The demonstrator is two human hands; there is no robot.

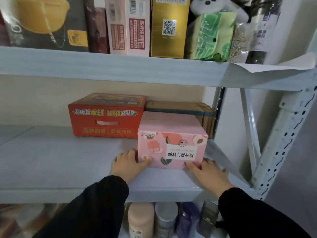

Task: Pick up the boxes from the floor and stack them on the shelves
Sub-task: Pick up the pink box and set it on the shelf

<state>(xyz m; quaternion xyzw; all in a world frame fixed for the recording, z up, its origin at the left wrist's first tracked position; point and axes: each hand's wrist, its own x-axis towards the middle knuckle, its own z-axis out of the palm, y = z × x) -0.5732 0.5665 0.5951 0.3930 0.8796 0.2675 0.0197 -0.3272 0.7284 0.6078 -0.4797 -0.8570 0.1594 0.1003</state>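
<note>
A pink box (171, 134) printed with peaches stands on the middle shelf (68, 160), near its front right. My left hand (128, 164) holds its lower left corner, with the thumb on the front face and the fingers round the left side. My right hand (207, 174) lies low at the lower right corner, its thumb touching the front face and its fingers spread fairly straight beside the box. Behind the pink box, a red box (106, 115) and a brown taped carton (185, 109) sit at the back of the same shelf.
The upper shelf (120, 67) is packed with upright boxes, a green bag (212, 35) and a soft toy. Bottles and jars (154, 220) stand on the shelf below. A white perforated upright (281, 143) frames the right side. The middle shelf's left half is bare.
</note>
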